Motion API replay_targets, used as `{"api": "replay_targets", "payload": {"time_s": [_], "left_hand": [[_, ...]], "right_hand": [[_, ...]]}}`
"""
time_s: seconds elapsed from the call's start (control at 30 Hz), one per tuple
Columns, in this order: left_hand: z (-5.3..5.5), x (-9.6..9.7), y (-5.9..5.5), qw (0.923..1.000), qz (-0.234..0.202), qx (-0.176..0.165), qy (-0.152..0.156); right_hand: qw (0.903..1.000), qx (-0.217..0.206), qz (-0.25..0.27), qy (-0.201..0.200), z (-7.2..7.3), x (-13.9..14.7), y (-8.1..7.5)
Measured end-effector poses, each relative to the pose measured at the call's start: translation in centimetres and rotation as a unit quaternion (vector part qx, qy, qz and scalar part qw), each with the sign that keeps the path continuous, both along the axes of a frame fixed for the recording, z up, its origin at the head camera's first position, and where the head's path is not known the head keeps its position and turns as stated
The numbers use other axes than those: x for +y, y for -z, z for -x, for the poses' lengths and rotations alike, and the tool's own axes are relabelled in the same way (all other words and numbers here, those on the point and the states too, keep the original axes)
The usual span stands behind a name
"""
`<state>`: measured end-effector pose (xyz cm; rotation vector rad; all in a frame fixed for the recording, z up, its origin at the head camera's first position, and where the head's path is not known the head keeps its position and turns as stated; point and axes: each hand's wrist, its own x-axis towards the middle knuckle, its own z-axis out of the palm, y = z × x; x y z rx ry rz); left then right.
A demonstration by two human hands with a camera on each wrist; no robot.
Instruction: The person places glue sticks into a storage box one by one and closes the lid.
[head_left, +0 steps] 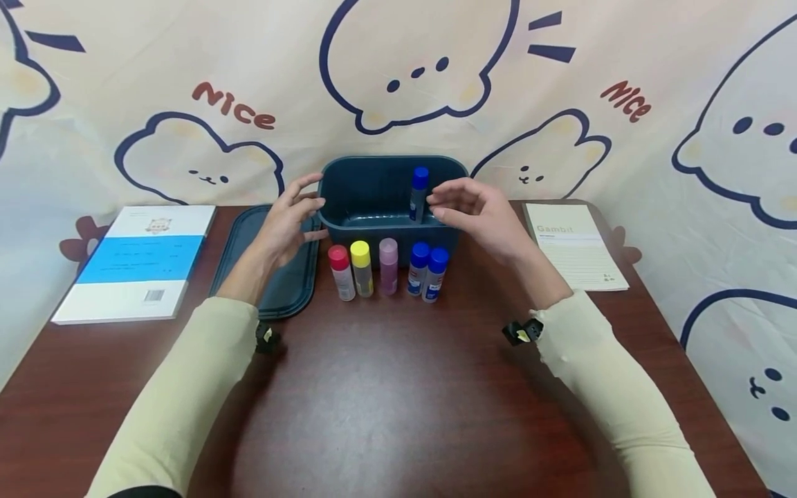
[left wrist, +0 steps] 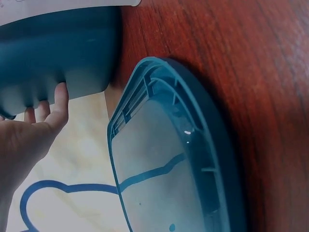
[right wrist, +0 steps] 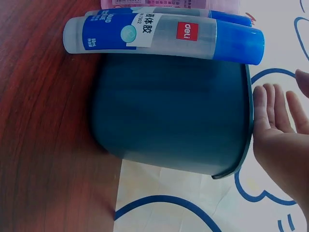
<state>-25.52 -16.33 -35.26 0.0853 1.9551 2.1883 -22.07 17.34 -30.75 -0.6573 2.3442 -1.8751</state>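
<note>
Bin (head_left: 367, 183) at the rear of the counter (head_left: 398, 387), with a hand at either end. One blue-capped bottle (head_left: 418, 197) is inside it, toward the right end and about upright; its base is hidden by the front rim. The right hand (head_left: 476, 207) is just beside this bottle, its grip loosely spread, thumb and fingers apart; whether a fingertip touches the bottle cannot be told. The left hand (head_left: 286, 225) also has its grip spread, with fingertips resting on the bin's left end and pinching nothing. Likely faults from here: the bottle inside, standing on a narrow base, may topple if a fingertip brushes it; uneven pressure from the left hand could slide the bin; and a bin nudged toward the person would probably upset the bottles close before its front wall, the blue-capped pair perhaps falling together. Counts: one bin; one lid (head_left: 295, 283), flat on the counter and partly hidden by the left hand; six bottles, one inside and five in front, namely one red-capped bottle (head_left: 342, 273), one yellow-capped bottle (head_left: 362, 270), one purple bottle (head_left: 389, 266) and a blue-capped pair (head_left: 418, 270); one book (head_left: 133, 263) at left; one notebook (head_left: 575, 245) at right; one printed cloth (head_left: 299, 62) behind.
</note>
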Motion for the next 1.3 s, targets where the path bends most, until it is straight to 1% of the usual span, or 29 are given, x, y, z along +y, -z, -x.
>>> {"api": "replay_targets", "payload": {"time_s": [0.33,0.5,0.63,0.83,1.07,1.3], "left_hand": [[-0.2,0.0,0.0,1.0000,0.006,-0.003,0.004],[-0.2,0.0,0.1,1.0000,0.005,-0.001,0.004],[-0.1,0.0,0.2,1.0000,0.007,0.006,0.000],[-0.1,-0.1,0.3,0.9999,0.009,0.010,0.000],[-0.1,-0.1,0.3,0.9999,0.011,0.009,-0.001],[-0.1,-0.1,0.2,0.9999,0.009,0.011,-0.002]], "right_hand": [[0.9987,-0.002,-0.007,-0.050,-1.3,0.9,1.1],[0.9977,0.004,-0.021,-0.064,-1.5,1.3,1.5],[0.9960,0.005,-0.031,-0.084,-1.5,1.4,1.8],[0.9922,-0.014,-0.060,-0.108,-1.4,1.5,2.2],[0.9873,-0.037,-0.102,-0.116,-1.4,1.6,2.5],[0.9822,-0.059,-0.116,-0.135,-1.3,1.6,3.1]]}}
